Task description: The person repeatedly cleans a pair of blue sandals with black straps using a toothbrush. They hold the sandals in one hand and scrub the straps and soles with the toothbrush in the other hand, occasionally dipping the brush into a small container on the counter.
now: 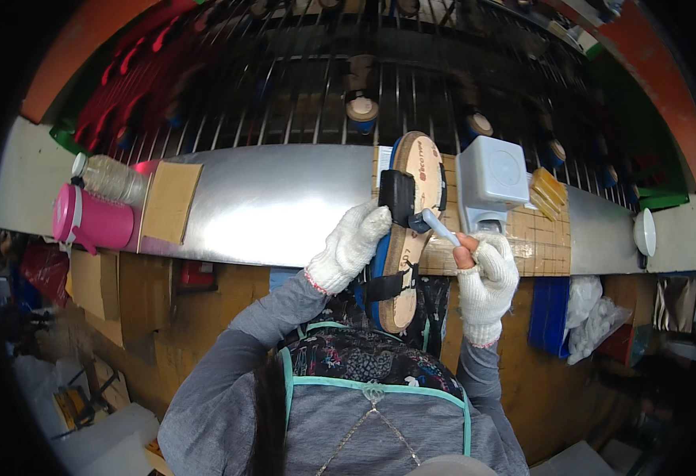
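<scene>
Sandal with a tan cork-coloured insole, blue sole edge and black straps point(411, 238) stood lengthwise between the two hands, its toe end lying over the gridded tan cutting mat point(542, 238) on the surface and its heel end hanging off the near edge above the person's patterned apron point(356, 357). Left hand point(350, 247), in a white knitted glove, held the sandal from its left side, the fingers closed on the broad black front strap. Right hand point(487, 278), gloved the same way but with bare fingertips, gripped a small brush with a pale grey-blue handle point(437, 224), the fingers clamped on the handle and the brush head touching the insole just beside that strap. Just beyond the right hand a light grey boxy plastic container point(491, 181) sat on the mat, with a small stack of yellow-tan flat pieces point(548, 193) beside it to the right. Shiny metal sheeting covered the surface point(276, 206). Well apart to the left lay a brown cardboard piece point(171, 201), a pink flask on its side point(94, 220) and a clear plastic bottle point(110, 178). A white bowl point(645, 232) stood at the far right edge. Behind the surface ran a dark wire rack point(324, 95).
</scene>
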`<action>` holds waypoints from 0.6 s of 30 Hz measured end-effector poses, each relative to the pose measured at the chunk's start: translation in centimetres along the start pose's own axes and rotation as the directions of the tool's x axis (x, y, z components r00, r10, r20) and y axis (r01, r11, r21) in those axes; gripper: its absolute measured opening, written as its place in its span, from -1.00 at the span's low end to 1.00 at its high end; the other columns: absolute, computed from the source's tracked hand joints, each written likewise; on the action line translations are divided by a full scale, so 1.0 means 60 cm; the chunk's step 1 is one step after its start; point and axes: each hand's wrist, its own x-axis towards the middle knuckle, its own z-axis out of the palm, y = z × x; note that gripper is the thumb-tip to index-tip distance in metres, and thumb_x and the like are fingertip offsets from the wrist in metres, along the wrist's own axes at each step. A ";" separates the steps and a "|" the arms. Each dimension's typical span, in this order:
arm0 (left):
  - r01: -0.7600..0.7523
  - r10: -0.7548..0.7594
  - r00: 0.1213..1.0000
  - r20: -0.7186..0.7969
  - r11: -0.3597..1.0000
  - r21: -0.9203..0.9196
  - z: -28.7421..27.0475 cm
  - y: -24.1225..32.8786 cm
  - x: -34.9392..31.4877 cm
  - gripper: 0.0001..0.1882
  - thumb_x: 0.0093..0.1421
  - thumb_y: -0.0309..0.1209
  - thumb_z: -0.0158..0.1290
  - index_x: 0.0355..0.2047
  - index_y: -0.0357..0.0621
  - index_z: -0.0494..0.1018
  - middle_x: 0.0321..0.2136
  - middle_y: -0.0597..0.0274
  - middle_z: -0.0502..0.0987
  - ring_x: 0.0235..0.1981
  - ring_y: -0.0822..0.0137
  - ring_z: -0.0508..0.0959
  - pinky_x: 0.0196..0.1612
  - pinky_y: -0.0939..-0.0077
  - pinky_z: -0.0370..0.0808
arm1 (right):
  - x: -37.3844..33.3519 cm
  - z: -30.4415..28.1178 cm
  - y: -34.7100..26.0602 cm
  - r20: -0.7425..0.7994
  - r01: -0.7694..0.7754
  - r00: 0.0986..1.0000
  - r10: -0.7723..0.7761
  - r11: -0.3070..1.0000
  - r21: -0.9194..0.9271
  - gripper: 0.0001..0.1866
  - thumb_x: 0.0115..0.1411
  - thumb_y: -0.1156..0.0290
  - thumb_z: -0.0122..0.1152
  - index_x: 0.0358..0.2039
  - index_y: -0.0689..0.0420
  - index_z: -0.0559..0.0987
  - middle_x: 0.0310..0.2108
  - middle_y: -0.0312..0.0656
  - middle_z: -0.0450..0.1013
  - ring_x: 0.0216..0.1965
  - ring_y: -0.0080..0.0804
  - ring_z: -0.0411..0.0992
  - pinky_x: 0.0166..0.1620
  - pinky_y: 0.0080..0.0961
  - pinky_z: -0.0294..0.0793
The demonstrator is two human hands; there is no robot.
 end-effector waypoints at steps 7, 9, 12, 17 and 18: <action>-0.004 0.009 0.999 -0.040 0.992 0.126 -0.011 0.007 -0.018 -0.03 0.15 0.35 0.09 0.09 -0.44 0.36 -0.13 0.10 0.59 -0.11 0.37 0.60 -0.03 0.51 0.58 | 0.016 0.034 0.008 -0.020 0.056 0.998 -0.058 0.997 -0.052 -0.81 0.09 0.38 0.44 -0.28 0.15 0.72 -0.37 -0.21 0.52 -0.33 -0.30 0.46 -0.18 -0.43 0.33; -0.001 0.017 0.998 -0.062 0.968 0.251 -0.015 0.012 -0.019 -0.01 0.16 0.36 0.07 0.10 -0.46 0.36 -0.14 0.10 0.59 -0.09 0.37 0.59 0.01 0.50 0.55 | 0.023 0.035 0.005 -0.015 0.072 0.997 -0.074 0.992 -0.106 -0.81 0.08 0.39 0.44 -0.28 0.14 0.72 -0.35 -0.21 0.52 -0.32 -0.31 0.45 -0.18 -0.43 0.31; -0.015 0.045 0.995 -0.087 0.947 0.321 -0.016 0.013 -0.017 -0.01 0.17 0.37 0.05 0.10 -0.47 0.37 -0.15 0.10 0.59 -0.06 0.37 0.57 0.06 0.49 0.52 | 0.036 0.038 0.003 -0.009 0.153 0.988 -0.157 0.975 -0.161 -0.81 0.13 0.41 0.41 -0.25 0.20 0.71 -0.36 -0.20 0.49 -0.32 -0.34 0.42 -0.21 -0.44 0.32; 0.003 0.024 0.997 -0.077 0.943 0.333 -0.021 0.014 -0.016 -0.04 0.17 0.37 0.04 0.07 -0.45 0.41 -0.15 0.12 0.60 -0.05 0.37 0.56 0.08 0.46 0.50 | 0.056 0.039 0.004 -0.026 0.225 0.972 -0.234 0.955 -0.193 -0.80 0.14 0.42 0.40 -0.23 0.20 0.71 -0.32 -0.17 0.52 -0.26 -0.32 0.44 -0.17 -0.40 0.37; -0.001 0.027 0.997 -0.074 0.944 0.330 -0.022 0.015 -0.016 -0.04 0.17 0.37 0.04 0.07 -0.45 0.41 -0.15 0.13 0.60 -0.06 0.37 0.56 0.08 0.46 0.50 | 0.059 0.037 0.004 -0.022 0.227 0.972 -0.234 0.957 -0.182 -0.80 0.13 0.42 0.40 -0.23 0.20 0.71 -0.32 -0.17 0.52 -0.25 -0.31 0.45 -0.15 -0.39 0.38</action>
